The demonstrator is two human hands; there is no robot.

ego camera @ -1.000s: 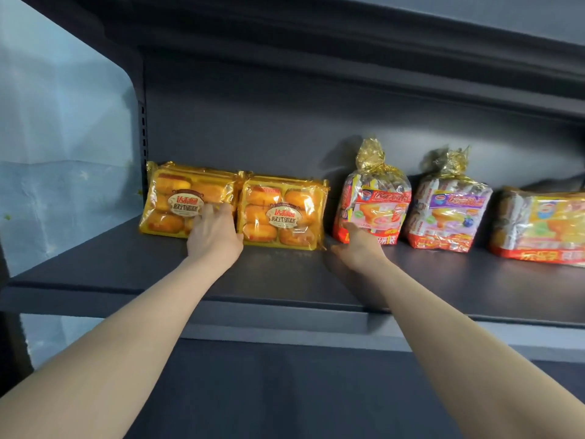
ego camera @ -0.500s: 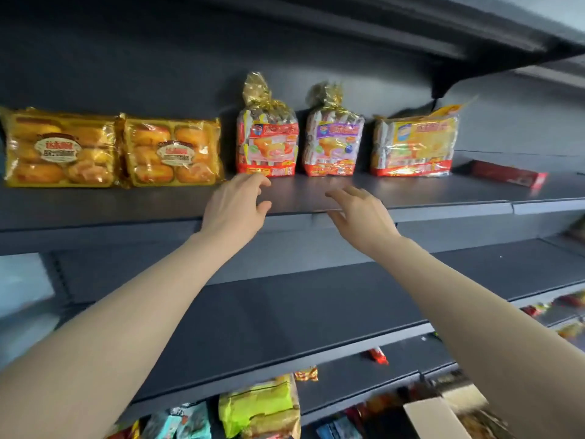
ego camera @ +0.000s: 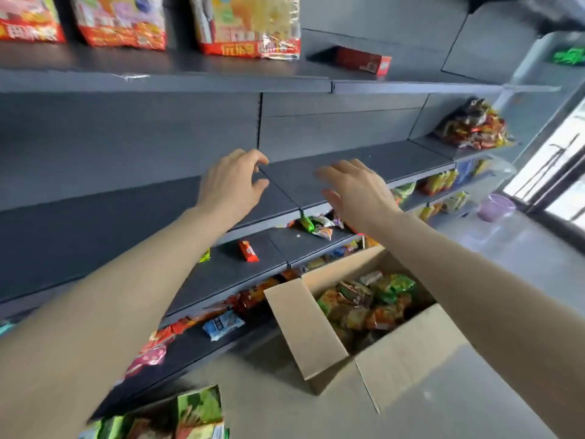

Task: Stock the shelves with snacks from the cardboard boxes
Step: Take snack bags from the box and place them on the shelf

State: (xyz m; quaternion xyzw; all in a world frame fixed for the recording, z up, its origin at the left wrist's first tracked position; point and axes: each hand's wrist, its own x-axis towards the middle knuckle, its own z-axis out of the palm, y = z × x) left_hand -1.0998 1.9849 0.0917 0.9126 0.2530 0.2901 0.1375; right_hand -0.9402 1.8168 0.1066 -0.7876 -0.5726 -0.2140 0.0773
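Cardboard lies below: hovers mid-frame with left hand (ego camera: 231,182) and right hand (ego camera: 357,191), fingers loosely apart and holding nothing, over the open cardboard box (ego camera: 408,356) of snack packets (ego camera: 367,305) at lower centre-right, nearer the right.

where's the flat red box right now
In the head view the flat red box lies on the top shelf, right of centre, just right of the yellow snack bag.

Inventory, as we see it:
- Our left hand (ego camera: 232,182), fingers loosely curled, and our right hand (ego camera: 354,191), fingers spread; both hold nothing.
- One open cardboard box (ego camera: 408,350) below them, full of mixed snack packets (ego camera: 364,299).
- One red bar (ego camera: 248,251) on a lower shelf (ego camera: 228,274).
- Three bags (ego camera: 122,23) on the top shelf (ego camera: 190,63).
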